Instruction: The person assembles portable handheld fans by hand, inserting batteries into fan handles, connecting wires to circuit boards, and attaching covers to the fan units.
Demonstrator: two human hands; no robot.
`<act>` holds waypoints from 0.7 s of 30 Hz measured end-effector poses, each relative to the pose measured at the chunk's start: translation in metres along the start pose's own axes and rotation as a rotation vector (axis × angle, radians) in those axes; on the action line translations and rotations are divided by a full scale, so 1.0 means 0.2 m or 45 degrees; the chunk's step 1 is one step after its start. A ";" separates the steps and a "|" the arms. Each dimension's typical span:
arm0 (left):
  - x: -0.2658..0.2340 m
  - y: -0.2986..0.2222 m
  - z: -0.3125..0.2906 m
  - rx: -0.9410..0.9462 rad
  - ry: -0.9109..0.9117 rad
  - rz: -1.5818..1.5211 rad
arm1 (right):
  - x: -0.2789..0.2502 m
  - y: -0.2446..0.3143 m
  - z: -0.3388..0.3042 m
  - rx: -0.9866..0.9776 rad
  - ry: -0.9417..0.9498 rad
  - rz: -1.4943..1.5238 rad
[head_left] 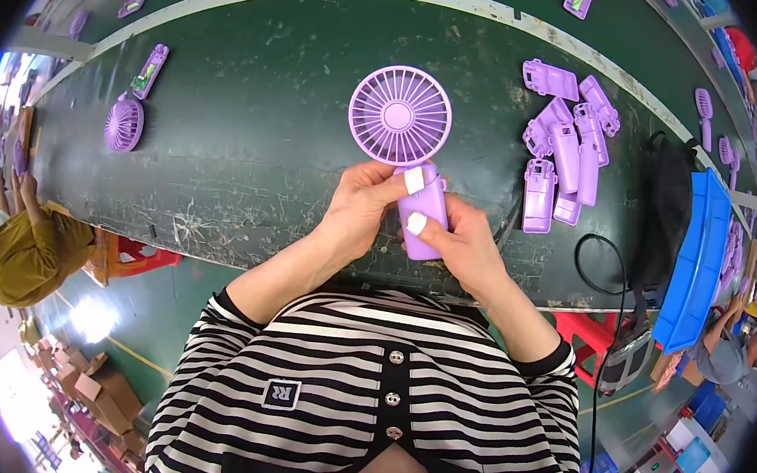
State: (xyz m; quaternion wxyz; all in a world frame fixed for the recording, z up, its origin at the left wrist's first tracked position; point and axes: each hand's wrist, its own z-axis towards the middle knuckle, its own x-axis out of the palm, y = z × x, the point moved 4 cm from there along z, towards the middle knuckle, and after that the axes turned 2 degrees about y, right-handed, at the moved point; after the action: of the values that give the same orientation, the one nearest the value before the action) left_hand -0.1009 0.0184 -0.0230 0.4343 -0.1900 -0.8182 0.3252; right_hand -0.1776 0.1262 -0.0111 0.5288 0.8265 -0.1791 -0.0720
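Both hands grip one purple handheld fan (pixel 399 115) above the near edge of the green work table. Its round, ribbed head points away from me, and its handle lies between my thumbs and fingers. My left hand (pixel 365 202) closes round the upper handle, just under the fan head. Lower down, my right hand (pixel 469 244) holds the handle from the right side. Both thumbs wear white coverings and press on the handle's front. My other fingers are mostly hidden behind it.
Several loose purple handle shells (pixel 566 153) lie in a heap on the right. A fan with its green circuit board (pixel 150 72) exposed lies at the left. Beyond a black bag (pixel 663 201) stands a blue tray (pixel 695 253). A black cable (pixel 605 239) loops near the edge. Other people sit at both sides.
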 end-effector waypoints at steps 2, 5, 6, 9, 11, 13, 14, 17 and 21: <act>0.00 0.00 0.00 0.021 0.010 -0.001 | 0.00 0.00 0.00 0.013 0.016 -0.035; 0.00 0.01 0.00 0.043 0.017 0.004 | 0.00 -0.02 0.00 0.011 -0.073 0.014; 0.00 0.01 0.00 0.044 0.015 0.004 | 0.00 -0.02 0.00 0.010 -0.072 0.014; -0.01 0.01 -0.01 0.028 -0.012 0.033 | 0.00 -0.02 -0.01 -0.005 -0.073 0.025; -0.01 0.01 -0.01 0.024 -0.003 -0.003 | 0.01 -0.01 -0.01 0.083 0.003 -0.024; -0.01 0.02 -0.01 0.004 -0.025 -0.020 | 0.02 -0.01 0.00 0.087 -0.033 0.000; -0.01 0.03 -0.01 -0.018 -0.047 -0.038 | 0.02 -0.02 0.00 0.094 -0.070 0.025; 0.01 0.01 -0.01 0.002 -0.028 -0.072 | 0.03 -0.02 0.01 -0.037 -0.123 0.060; 0.03 -0.01 -0.02 0.039 0.053 0.024 | 0.03 -0.02 0.02 -0.022 -0.120 0.172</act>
State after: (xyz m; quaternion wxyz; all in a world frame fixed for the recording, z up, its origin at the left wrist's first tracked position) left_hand -0.1004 0.0233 -0.0166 0.4511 -0.1978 -0.8021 0.3376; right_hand -0.1729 0.1234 -0.0162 0.5305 0.8037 -0.2584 -0.0764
